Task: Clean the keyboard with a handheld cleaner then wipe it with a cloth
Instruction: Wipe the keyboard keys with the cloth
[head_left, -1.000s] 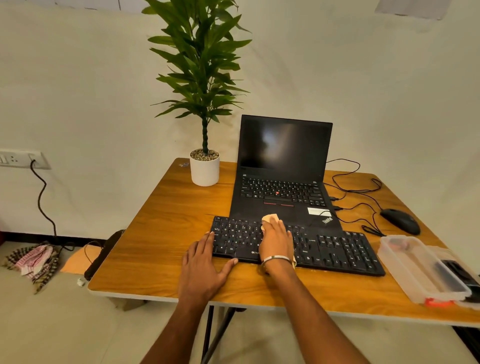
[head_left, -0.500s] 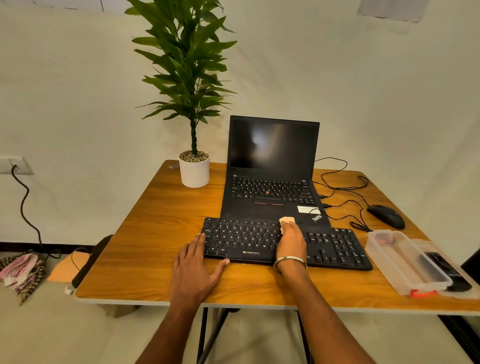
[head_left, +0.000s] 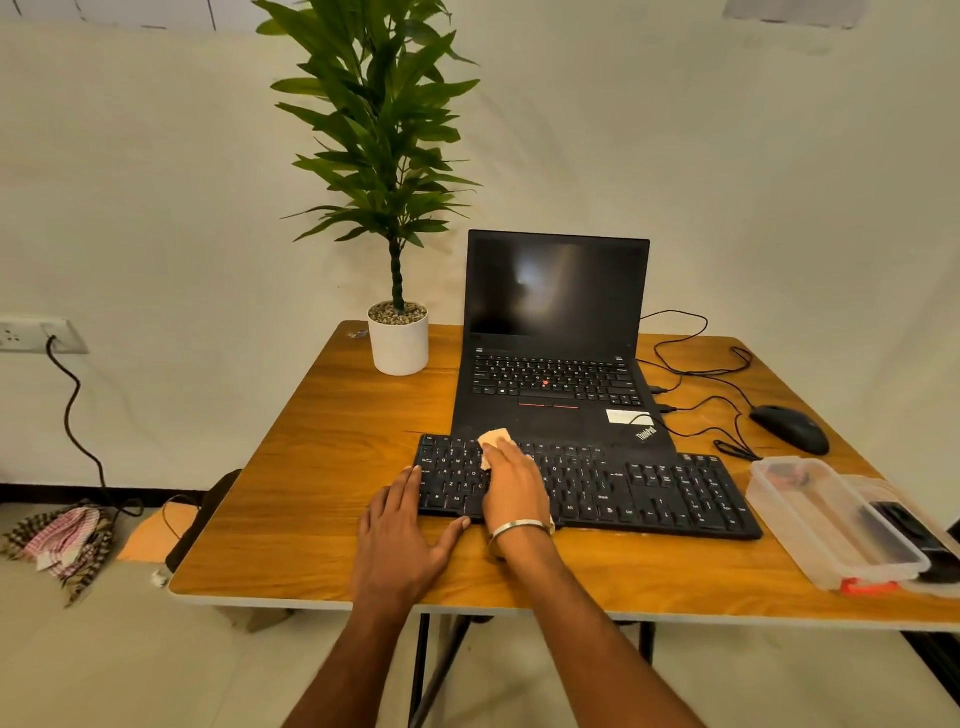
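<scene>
A black external keyboard (head_left: 649, 491) lies across the wooden table (head_left: 322, 467) in front of an open black laptop (head_left: 556, 332). My right hand (head_left: 514, 488), with a metal bangle on the wrist, presses a small beige cloth (head_left: 493, 439) onto the keyboard's left half; only the cloth's far edge shows past my fingers. My left hand (head_left: 402, 535) lies flat on the table at the keyboard's left front corner, fingers spread, thumb against the front edge. A black handheld device (head_left: 904, 525) lies at the far right, partly behind the plastic box.
A white potted plant (head_left: 397, 338) stands at the table's back left. A black mouse (head_left: 789, 428) and tangled cables (head_left: 696, 364) lie right of the laptop. A clear plastic box (head_left: 831, 519) sits at the right edge. A wall socket (head_left: 36, 335) and floor rags (head_left: 62, 538) are at left.
My right hand has slid the cloth leftward along the keyboard, from its middle to the left section. My left hand has stayed at the left corner. The camera view shifted.
</scene>
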